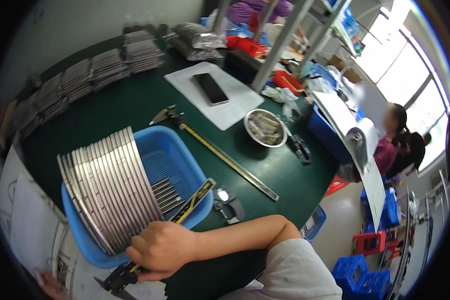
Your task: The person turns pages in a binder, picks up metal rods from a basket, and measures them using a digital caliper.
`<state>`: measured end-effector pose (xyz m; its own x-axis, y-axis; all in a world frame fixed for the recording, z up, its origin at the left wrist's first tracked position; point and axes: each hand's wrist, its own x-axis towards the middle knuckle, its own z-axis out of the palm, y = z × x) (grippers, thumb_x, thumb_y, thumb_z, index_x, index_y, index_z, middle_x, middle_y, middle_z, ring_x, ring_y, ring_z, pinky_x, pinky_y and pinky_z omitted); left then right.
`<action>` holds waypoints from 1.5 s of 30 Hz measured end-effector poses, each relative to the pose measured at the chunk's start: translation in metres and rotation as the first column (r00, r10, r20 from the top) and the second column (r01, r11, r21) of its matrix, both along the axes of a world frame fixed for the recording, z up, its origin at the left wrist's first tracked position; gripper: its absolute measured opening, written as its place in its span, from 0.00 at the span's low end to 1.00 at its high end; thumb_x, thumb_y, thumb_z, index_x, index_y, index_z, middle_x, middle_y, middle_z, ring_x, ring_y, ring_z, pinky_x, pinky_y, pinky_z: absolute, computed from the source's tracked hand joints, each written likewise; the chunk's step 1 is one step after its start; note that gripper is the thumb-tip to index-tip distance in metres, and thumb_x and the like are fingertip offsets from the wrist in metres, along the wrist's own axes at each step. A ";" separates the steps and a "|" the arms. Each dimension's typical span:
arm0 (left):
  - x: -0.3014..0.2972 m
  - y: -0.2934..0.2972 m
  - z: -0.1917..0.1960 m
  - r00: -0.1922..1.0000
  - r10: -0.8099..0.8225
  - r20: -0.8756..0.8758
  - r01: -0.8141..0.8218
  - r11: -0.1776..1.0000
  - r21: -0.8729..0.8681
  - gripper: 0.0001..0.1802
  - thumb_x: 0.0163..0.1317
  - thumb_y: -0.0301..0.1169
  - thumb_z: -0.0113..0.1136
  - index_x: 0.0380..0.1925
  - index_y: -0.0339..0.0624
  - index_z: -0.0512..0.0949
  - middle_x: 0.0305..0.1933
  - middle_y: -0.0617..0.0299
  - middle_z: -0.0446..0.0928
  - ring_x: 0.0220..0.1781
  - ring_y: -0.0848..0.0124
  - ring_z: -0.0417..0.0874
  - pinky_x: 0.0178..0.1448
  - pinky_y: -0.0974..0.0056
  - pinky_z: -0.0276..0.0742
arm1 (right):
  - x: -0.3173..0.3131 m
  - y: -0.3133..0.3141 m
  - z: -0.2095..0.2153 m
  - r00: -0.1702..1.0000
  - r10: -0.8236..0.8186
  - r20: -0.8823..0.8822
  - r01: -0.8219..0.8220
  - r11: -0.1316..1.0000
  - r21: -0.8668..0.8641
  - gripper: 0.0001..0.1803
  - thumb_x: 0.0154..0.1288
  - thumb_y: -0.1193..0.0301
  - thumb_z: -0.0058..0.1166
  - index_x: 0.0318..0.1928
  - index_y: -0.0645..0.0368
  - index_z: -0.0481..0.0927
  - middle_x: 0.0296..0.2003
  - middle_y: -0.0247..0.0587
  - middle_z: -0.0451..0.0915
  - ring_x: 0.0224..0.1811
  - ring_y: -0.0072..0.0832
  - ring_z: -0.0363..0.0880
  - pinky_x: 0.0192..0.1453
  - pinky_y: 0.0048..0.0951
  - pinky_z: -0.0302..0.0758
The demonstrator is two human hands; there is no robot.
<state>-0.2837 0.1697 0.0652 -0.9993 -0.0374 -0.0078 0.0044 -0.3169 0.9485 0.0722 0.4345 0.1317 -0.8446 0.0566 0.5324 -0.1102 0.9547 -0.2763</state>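
My right hand [161, 248] is closed around a caliper [195, 201] with a black slider and a yellow-striped beam. Its jaws point toward the lower left, and its beam crosses the near rim of a blue plastic basket [201, 215]. Curved metal strips [112, 185] stand in a row in the basket, with several thin metal rods [166, 195] beside them. At the lower left edge, part of my left hand [52, 286] shows near a white sheet; it is blurred and its fingers are unclear.
On the green table [235, 150] lie a second, longer caliper [225, 155], a micrometer [228, 205], a phone [211, 89] on paper, and a steel bowl [265, 128] of small parts. Bagged stacks [107, 67] line the back. A person [387, 145] sits at right.
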 end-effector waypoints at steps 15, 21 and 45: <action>0.043 0.041 0.033 0.909 -0.414 -0.048 0.380 0.872 -0.309 0.18 0.53 0.42 0.44 0.19 0.38 0.72 0.12 0.70 0.57 0.15 0.80 0.55 0.22 0.73 0.53 | 0.006 0.012 0.003 0.977 -0.185 0.107 0.144 0.940 0.310 0.28 0.45 0.43 0.45 0.15 0.57 0.60 0.11 0.37 0.57 0.11 0.34 0.58 0.16 0.30 0.52; 0.048 0.036 0.032 0.909 -0.409 -0.079 0.360 0.868 -0.342 0.18 0.54 0.40 0.44 0.20 0.36 0.73 0.12 0.70 0.58 0.16 0.81 0.56 0.23 0.73 0.55 | 0.009 0.011 0.000 0.974 -0.210 0.087 0.170 0.927 0.333 0.30 0.48 0.41 0.40 0.15 0.57 0.59 0.11 0.38 0.56 0.11 0.33 0.57 0.16 0.29 0.51; 0.040 0.030 0.026 0.926 -0.377 0.015 0.373 0.908 -0.189 0.18 0.54 0.41 0.46 0.21 0.35 0.73 0.11 0.67 0.61 0.12 0.79 0.58 0.18 0.74 0.55 | 0.028 0.022 0.002 0.972 -0.193 0.133 0.137 0.929 0.342 0.33 0.49 0.40 0.36 0.22 0.64 0.64 0.14 0.40 0.56 0.13 0.34 0.58 0.16 0.28 0.52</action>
